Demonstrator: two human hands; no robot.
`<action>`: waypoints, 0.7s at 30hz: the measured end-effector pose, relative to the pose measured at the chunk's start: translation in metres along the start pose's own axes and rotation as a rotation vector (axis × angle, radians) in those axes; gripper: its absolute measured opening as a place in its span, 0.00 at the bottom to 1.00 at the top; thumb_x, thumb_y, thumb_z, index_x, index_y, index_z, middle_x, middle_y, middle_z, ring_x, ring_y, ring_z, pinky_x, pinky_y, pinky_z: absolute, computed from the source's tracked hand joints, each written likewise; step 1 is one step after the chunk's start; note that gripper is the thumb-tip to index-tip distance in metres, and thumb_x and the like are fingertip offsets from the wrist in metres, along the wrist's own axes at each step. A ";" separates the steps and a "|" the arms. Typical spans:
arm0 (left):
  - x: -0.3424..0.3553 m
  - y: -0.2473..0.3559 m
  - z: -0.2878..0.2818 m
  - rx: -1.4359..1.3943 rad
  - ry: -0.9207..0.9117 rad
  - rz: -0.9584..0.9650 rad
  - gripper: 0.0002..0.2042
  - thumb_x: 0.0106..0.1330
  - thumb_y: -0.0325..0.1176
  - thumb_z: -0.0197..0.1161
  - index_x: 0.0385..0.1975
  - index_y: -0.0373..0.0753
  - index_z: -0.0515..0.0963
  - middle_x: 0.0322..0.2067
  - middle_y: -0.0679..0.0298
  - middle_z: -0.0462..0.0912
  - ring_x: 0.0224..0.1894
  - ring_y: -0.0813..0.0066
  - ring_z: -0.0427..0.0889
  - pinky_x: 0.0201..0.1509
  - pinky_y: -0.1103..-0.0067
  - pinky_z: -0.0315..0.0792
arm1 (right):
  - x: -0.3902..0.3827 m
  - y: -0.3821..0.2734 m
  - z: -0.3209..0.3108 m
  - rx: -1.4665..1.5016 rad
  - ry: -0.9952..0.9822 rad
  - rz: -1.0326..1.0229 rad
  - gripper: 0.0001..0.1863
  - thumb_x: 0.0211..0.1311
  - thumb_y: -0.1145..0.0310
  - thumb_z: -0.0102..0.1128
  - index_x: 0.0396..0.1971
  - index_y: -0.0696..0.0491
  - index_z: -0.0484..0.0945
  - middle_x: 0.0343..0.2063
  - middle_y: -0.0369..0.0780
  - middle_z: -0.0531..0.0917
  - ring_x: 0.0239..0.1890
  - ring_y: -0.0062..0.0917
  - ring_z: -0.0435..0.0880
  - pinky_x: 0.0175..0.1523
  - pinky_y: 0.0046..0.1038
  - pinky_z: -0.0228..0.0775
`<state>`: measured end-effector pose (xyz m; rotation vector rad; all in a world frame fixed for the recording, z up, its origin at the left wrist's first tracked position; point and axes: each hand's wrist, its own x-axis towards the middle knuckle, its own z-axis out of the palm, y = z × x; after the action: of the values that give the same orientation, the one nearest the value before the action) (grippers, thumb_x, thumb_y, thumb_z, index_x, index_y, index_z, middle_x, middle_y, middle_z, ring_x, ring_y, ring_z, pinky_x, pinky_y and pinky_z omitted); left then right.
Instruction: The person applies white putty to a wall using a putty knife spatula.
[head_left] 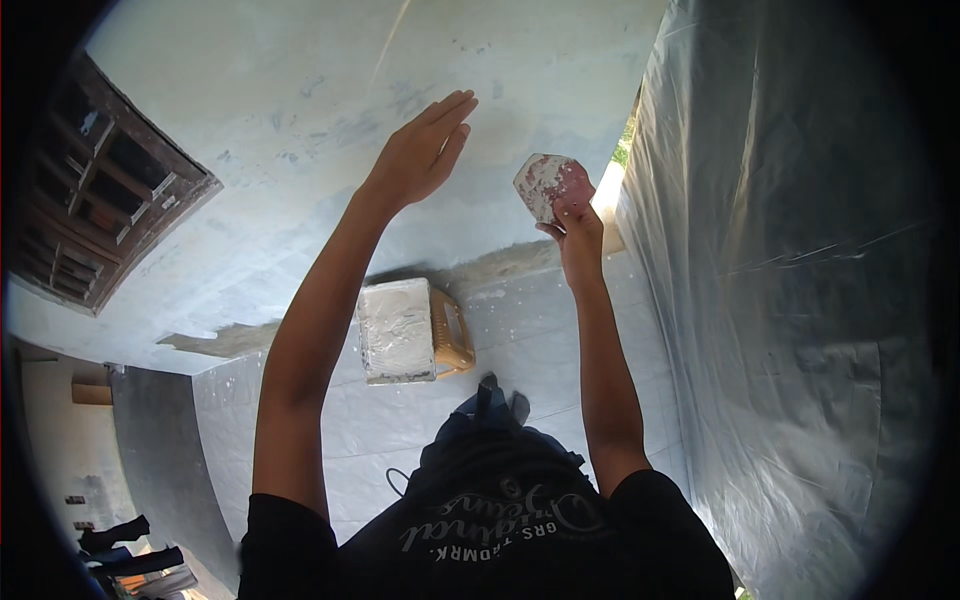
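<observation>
My left hand (418,152) is raised before the pale wall (300,90), fingers stretched out together and thumb a little apart. It holds nothing; whether it touches the wall I cannot tell. Farther right, my right hand (578,235) is closed on the lower edge of a flat pinkish-red plate (550,183) with angled corners. Whitish, plaster-like paste is smeared over much of the plate's face. Grey patches mark the wall around both hands.
Below the hands, a tray (398,330) coated in white paste rests on a tan plastic stool (452,335). Grey sheeting (310,430) covers the floor. Translucent plastic sheeting (780,250) hangs at right. A wooden-framed window (110,190) is at left.
</observation>
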<state>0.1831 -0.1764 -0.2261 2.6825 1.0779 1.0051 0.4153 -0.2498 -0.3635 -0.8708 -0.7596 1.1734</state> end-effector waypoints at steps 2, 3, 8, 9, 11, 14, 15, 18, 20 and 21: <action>-0.034 -0.011 0.004 0.018 -0.008 -0.035 0.20 0.78 0.36 0.45 0.65 0.38 0.69 0.66 0.56 0.70 0.69 0.56 0.68 0.71 0.67 0.64 | -0.022 0.019 0.004 -0.044 0.009 0.076 0.13 0.70 0.74 0.55 0.51 0.59 0.76 0.45 0.40 0.82 0.45 0.25 0.84 0.48 0.31 0.82; -0.051 -0.018 0.005 -0.005 -0.024 -0.074 0.20 0.78 0.36 0.45 0.65 0.38 0.69 0.67 0.55 0.70 0.69 0.56 0.68 0.71 0.67 0.64 | -0.029 0.030 0.010 -0.090 0.032 0.114 0.13 0.70 0.73 0.56 0.51 0.60 0.76 0.45 0.40 0.83 0.45 0.25 0.84 0.47 0.31 0.82; -0.136 -0.054 -0.003 -0.065 -0.059 -0.263 0.20 0.78 0.36 0.45 0.66 0.38 0.69 0.67 0.54 0.69 0.69 0.56 0.68 0.72 0.67 0.63 | -0.060 0.089 0.051 -0.150 0.013 0.172 0.13 0.69 0.73 0.58 0.51 0.61 0.76 0.44 0.40 0.83 0.43 0.23 0.84 0.47 0.29 0.82; -0.154 -0.062 -0.002 -0.067 -0.066 -0.284 0.20 0.78 0.36 0.45 0.66 0.38 0.69 0.67 0.54 0.69 0.69 0.56 0.68 0.72 0.67 0.63 | -0.064 0.100 0.058 -0.185 0.004 0.182 0.13 0.69 0.73 0.58 0.51 0.61 0.76 0.44 0.41 0.83 0.43 0.23 0.85 0.48 0.29 0.83; -0.187 -0.080 -0.003 -0.100 -0.018 -0.335 0.19 0.77 0.37 0.47 0.63 0.37 0.71 0.65 0.52 0.72 0.67 0.54 0.70 0.71 0.65 0.65 | -0.073 0.130 0.074 -0.168 0.003 0.218 0.13 0.69 0.74 0.59 0.51 0.61 0.76 0.44 0.41 0.83 0.44 0.24 0.85 0.48 0.30 0.83; -0.239 -0.113 -0.005 -0.130 -0.043 -0.364 0.20 0.77 0.37 0.46 0.63 0.37 0.71 0.65 0.52 0.71 0.69 0.54 0.68 0.72 0.65 0.63 | -0.085 0.177 0.097 -0.182 0.006 0.268 0.14 0.68 0.75 0.60 0.51 0.61 0.76 0.45 0.42 0.83 0.45 0.26 0.85 0.48 0.31 0.84; -0.258 -0.125 -0.005 -0.138 -0.054 -0.374 0.20 0.77 0.37 0.46 0.63 0.37 0.71 0.65 0.52 0.71 0.69 0.54 0.68 0.72 0.65 0.63 | -0.091 0.194 0.105 -0.213 0.000 0.288 0.14 0.68 0.75 0.60 0.51 0.61 0.76 0.45 0.42 0.83 0.45 0.26 0.85 0.48 0.31 0.84; -0.310 -0.160 -0.002 -0.276 -0.058 -0.480 0.20 0.78 0.37 0.45 0.64 0.35 0.70 0.66 0.51 0.70 0.69 0.54 0.67 0.72 0.66 0.61 | -0.112 0.250 0.125 -0.249 0.045 0.326 0.13 0.67 0.75 0.61 0.49 0.61 0.77 0.43 0.42 0.84 0.43 0.25 0.85 0.47 0.28 0.83; -0.340 -0.182 0.002 -0.328 -0.052 -0.527 0.21 0.77 0.36 0.45 0.65 0.33 0.68 0.66 0.49 0.70 0.70 0.54 0.66 0.73 0.67 0.60 | -0.121 0.292 0.133 -0.301 0.046 0.338 0.13 0.67 0.75 0.61 0.49 0.61 0.77 0.42 0.42 0.85 0.42 0.24 0.85 0.47 0.27 0.81; -0.358 -0.194 0.007 -0.340 -0.063 -0.533 0.21 0.77 0.36 0.45 0.65 0.33 0.68 0.66 0.49 0.70 0.70 0.54 0.66 0.73 0.67 0.60 | -0.125 0.313 0.135 -0.342 0.030 0.333 0.12 0.66 0.75 0.62 0.48 0.61 0.78 0.41 0.41 0.85 0.41 0.24 0.85 0.46 0.26 0.80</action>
<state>-0.1194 -0.2599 -0.4851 1.9908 1.3594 0.8915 0.1300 -0.3000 -0.5823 -1.3360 -0.8245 1.3388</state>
